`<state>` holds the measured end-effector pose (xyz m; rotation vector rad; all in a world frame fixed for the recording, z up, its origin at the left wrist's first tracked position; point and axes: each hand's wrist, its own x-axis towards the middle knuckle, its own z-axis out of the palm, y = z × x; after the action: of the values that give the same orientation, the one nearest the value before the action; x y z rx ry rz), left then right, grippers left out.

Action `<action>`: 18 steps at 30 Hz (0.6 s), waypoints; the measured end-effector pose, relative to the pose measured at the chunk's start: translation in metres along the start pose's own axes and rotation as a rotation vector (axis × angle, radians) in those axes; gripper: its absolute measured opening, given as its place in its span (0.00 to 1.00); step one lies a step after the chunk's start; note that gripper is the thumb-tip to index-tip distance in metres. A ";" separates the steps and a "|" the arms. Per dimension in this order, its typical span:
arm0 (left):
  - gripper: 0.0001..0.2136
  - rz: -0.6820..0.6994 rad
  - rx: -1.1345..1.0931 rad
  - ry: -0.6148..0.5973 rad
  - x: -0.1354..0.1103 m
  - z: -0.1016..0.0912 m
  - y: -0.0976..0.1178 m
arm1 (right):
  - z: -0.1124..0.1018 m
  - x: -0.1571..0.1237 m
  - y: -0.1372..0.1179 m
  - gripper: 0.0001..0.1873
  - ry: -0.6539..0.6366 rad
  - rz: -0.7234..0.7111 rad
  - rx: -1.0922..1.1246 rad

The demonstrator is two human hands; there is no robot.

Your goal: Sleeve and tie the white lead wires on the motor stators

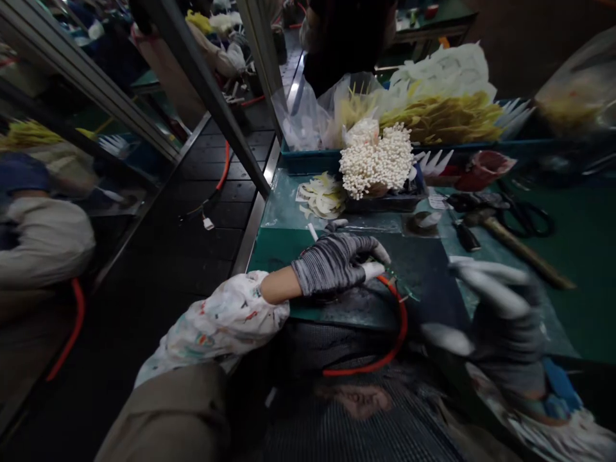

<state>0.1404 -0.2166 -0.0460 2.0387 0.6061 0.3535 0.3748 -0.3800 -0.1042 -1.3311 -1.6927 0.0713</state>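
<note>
My left hand (pixel 337 264), in a grey striped glove with white fingertips, is over the dark work mat (pixel 428 263) with its fingers curled inward. A thin white stick (pixel 312 232) pokes out behind it. At its thumb and fingertips lie the end of a red cable (pixel 399 321) and some thin green strands (pixel 402 285); what the fingers grip is hidden. The cable curves down to my lap. My right hand (pixel 503 314), gloved alike and smeared by motion, is off to the right with fingers apart, and nothing shows in it.
Beyond the mat are a bundle of white-tipped stamens (pixel 378 157), pale petals (pixel 323 196) and a blue tray (pixel 308 160) heaped with yellow petals (pixel 437 119). A hammer (pixel 524 247) and black scissors (pixel 529 215) lie right. Metal posts (pixel 216 96) stand left; a co-worker's sleeve (pixel 48 237) shows beyond.
</note>
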 end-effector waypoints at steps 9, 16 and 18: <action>0.27 0.120 0.304 0.104 -0.025 0.009 -0.005 | 0.029 0.024 -0.020 0.07 -0.196 -0.034 0.240; 0.21 0.412 0.822 0.448 -0.041 0.051 -0.019 | 0.044 0.022 -0.024 0.08 0.008 0.205 0.321; 0.14 0.398 0.889 0.527 -0.038 0.063 -0.025 | 0.057 0.029 -0.029 0.07 0.163 0.288 0.369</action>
<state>0.1319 -0.2720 -0.1000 2.9602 0.7493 1.0183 0.3160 -0.3421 -0.1017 -1.2510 -1.2690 0.4113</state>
